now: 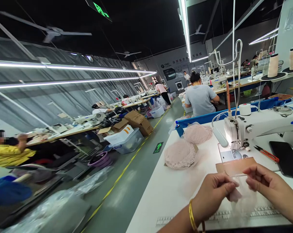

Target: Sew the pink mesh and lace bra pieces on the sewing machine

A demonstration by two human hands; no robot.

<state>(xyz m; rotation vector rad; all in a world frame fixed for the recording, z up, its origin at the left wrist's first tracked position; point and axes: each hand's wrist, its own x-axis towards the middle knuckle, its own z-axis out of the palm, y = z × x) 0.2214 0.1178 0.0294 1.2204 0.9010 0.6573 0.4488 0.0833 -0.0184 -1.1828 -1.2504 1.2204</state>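
Observation:
My left hand [213, 192], with a gold bangle at its wrist, is closed with thumb and finger pinched on a sheer pale fabric piece [244, 194]. My right hand [264, 181] pinches the same fabric by its upper right edge. The cloth hangs between both hands above the white table, in front of the sewing machine [265, 124]. Just behind my fingers, a peach-coloured flat piece [224, 167] lies by the needle area. Orange-handled thread snips [267, 153] and a black phone [286, 158] rest to the right.
Two stacks of pale pink lacy pieces [180, 154] sit left of the machine. A ruler scale [166, 221] runs along the table's front. Thread cones [273, 66] stand at upper right. Beyond the table, a person in grey [201, 97] sits; boxes [139, 121] line the aisle.

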